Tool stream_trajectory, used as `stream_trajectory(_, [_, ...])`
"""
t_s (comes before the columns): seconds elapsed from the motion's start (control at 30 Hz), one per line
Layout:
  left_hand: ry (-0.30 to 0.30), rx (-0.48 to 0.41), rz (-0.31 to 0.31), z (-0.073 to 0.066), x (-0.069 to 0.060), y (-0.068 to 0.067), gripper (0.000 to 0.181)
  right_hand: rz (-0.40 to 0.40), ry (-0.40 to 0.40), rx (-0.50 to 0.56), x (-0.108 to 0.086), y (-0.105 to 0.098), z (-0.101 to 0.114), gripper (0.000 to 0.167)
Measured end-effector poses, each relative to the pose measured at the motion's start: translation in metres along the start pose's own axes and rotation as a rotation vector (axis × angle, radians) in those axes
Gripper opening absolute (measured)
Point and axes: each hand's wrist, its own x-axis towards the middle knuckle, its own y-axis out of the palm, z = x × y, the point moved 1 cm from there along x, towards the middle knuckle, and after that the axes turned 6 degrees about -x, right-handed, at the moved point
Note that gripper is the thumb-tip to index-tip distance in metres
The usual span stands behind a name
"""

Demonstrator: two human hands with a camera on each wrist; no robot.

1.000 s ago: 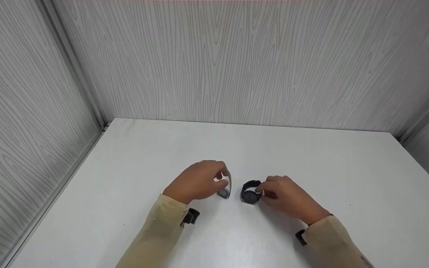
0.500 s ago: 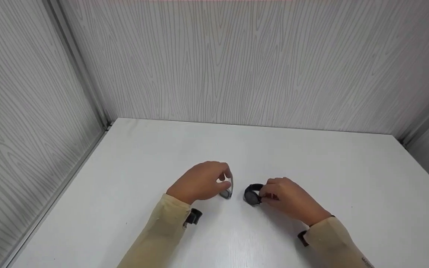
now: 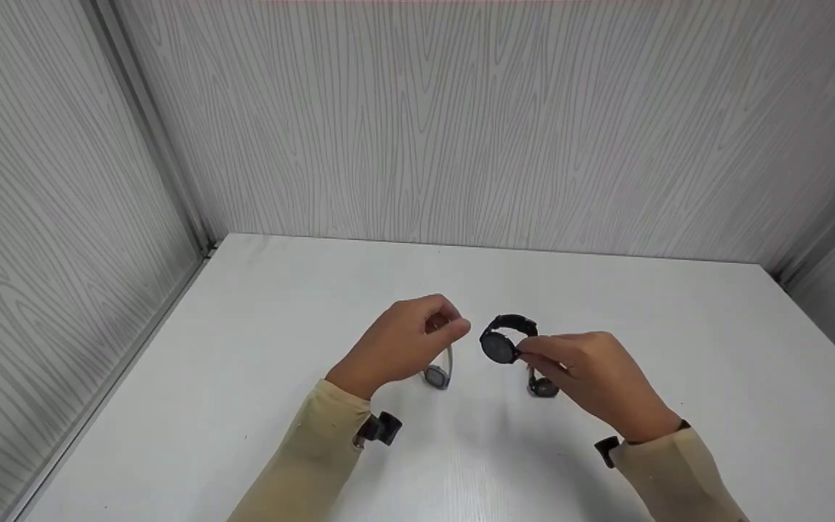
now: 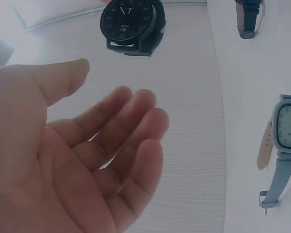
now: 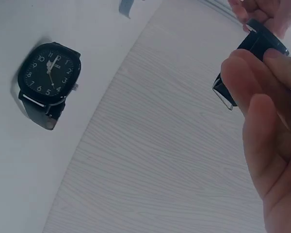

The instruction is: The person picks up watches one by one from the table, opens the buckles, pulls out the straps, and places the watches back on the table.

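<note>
A black round-faced wristwatch [image 3: 499, 348] is raised above the table, its strap pinched between the thumb and fingers of my right hand [image 3: 599, 373]. The left wrist view shows its dark dial [image 4: 126, 20] with pale numerals. My left hand [image 3: 404, 341] hovers to its left with relaxed, slightly bent fingers and nothing in them. Below the left hand lies a grey-blue watch [image 3: 437, 376] with a squarish face; its strap [image 4: 280, 179] shows in the left wrist view. Under the right hand a second black watch [image 3: 544, 387] with a squarish dial rests on the table.
The white table [image 3: 316, 290] meets a grey wood-grain panel [image 3: 417, 130] at the back. Another panel [image 3: 48, 217] stands along the left side. Small black cameras [image 3: 387, 428] are strapped at both wrists.
My right hand has lifted the round black watch off the table, uncovering the second black watch. My left hand has let go of the grey-blue watch and risen slightly to the right.
</note>
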Motion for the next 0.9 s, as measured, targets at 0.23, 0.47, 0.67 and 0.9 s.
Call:
stream_trajectory(0.23, [0.030, -0.047, -0.100, -0.002, -0.001, -0.001, 0.039, -0.062, -0.073, -0.020, 0.003, -0.009, 0.006, 0.029])
stream_trajectory(0.47, [0.034, -0.057, -0.066, -0.014, -0.005, 0.002, 0.047, -0.072, -0.128, -0.042, 0.007, -0.013, 0.012, 0.025])
stream_trajectory(0.67, [0.015, -0.037, -0.018, -0.017, -0.005, 0.006, 0.048, -0.059, -0.137, -0.052, 0.009, -0.014, 0.015, 0.023])
stream_trajectory(0.9, [0.037, -0.134, 0.064, -0.018, -0.004, 0.010, 0.025, -0.030, -0.130, -0.061, 0.009, -0.012, 0.019, 0.026])
